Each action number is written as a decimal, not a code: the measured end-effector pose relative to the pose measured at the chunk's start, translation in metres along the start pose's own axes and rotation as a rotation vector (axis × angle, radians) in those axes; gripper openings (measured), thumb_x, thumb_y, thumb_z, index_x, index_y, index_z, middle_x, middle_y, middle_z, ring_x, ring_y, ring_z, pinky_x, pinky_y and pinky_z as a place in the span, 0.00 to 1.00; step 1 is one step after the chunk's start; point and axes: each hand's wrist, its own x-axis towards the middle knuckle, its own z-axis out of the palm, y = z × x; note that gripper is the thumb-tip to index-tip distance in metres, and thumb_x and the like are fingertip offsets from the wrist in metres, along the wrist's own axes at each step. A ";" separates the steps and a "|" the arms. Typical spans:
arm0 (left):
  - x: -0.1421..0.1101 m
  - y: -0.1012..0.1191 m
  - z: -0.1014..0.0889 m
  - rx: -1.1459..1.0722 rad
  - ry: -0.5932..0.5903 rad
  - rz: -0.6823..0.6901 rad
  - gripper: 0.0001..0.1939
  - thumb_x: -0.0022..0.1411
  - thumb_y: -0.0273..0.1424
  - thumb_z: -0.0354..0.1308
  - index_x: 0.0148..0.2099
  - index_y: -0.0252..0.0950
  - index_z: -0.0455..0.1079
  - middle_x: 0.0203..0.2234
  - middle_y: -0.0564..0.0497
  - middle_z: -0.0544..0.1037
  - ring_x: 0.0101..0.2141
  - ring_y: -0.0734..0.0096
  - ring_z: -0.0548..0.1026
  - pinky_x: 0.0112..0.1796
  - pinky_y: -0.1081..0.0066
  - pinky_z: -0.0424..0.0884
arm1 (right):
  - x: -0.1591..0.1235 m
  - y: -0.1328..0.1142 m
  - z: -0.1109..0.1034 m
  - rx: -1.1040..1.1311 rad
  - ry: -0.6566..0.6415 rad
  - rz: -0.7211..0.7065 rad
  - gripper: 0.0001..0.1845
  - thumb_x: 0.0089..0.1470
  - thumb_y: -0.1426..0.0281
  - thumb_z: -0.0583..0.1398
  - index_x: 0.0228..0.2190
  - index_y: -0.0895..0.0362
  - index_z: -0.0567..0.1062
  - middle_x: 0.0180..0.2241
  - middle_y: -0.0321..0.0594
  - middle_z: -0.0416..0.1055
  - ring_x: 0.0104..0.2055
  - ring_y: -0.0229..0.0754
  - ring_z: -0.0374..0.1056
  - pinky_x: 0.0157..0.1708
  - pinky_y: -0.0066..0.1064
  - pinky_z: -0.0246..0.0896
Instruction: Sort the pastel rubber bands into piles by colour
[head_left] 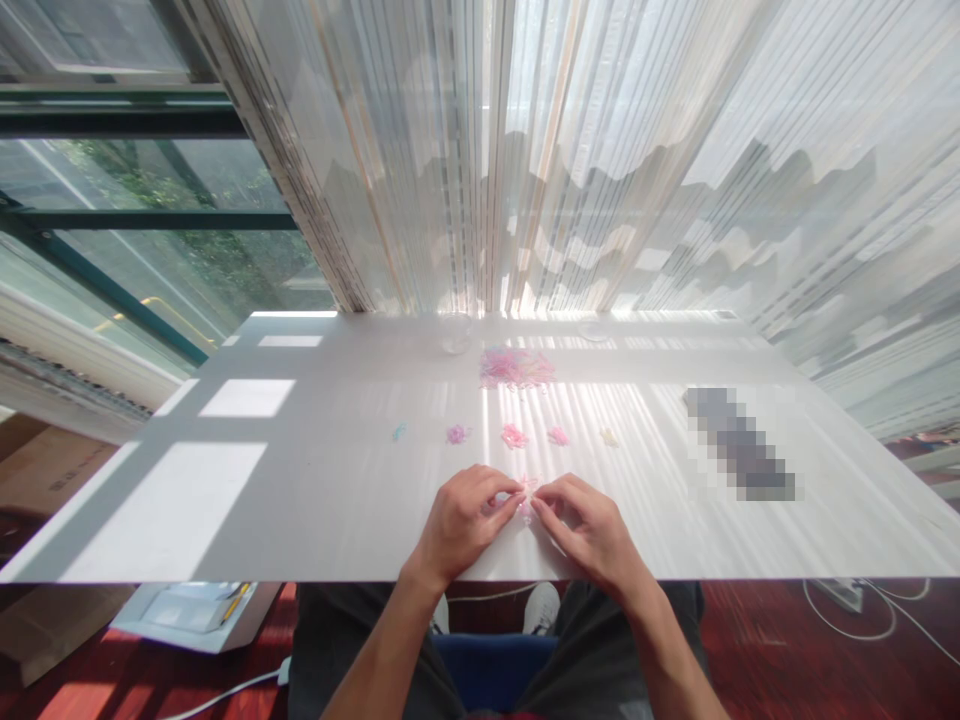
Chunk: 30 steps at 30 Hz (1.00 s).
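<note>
My left hand and my right hand meet near the front of the white table, thumb and forefinger of each pinched together. Between and under their fingertips lies a small cluster of glossy pink pieces; what each pinch holds is too small to make out. Just beyond, a row of little piles runs left to right: teal, purple, deep pink, pink and pale yellow. Behind them is a larger mixed pile of thin pink and lilac pieces.
Two clear round dishes stand at the table's back edge. A dark, pixelated object lies at the right. Behind hangs a sheer striped curtain. Below the left side is a white box; cables run across the floor.
</note>
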 end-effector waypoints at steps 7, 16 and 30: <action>-0.001 -0.002 0.001 0.002 -0.013 0.000 0.03 0.69 0.29 0.61 0.43 0.39 0.77 0.33 0.50 0.82 0.35 0.67 0.79 0.38 0.67 0.75 | 0.000 -0.001 0.000 0.013 0.002 0.019 0.08 0.66 0.67 0.59 0.35 0.54 0.77 0.30 0.37 0.73 0.31 0.39 0.70 0.33 0.30 0.67; 0.000 0.000 0.001 -0.005 -0.006 0.004 0.06 0.69 0.29 0.60 0.44 0.39 0.79 0.34 0.48 0.83 0.35 0.66 0.80 0.38 0.67 0.77 | -0.003 0.004 0.001 0.043 0.016 0.028 0.10 0.65 0.65 0.60 0.46 0.53 0.77 0.32 0.38 0.74 0.33 0.41 0.72 0.34 0.31 0.70; -0.001 0.000 0.001 0.010 -0.020 0.011 0.05 0.69 0.29 0.61 0.44 0.38 0.78 0.35 0.49 0.83 0.35 0.67 0.79 0.38 0.68 0.76 | -0.002 0.002 0.000 0.062 0.010 0.016 0.06 0.65 0.68 0.60 0.40 0.53 0.79 0.32 0.37 0.74 0.31 0.39 0.71 0.35 0.30 0.68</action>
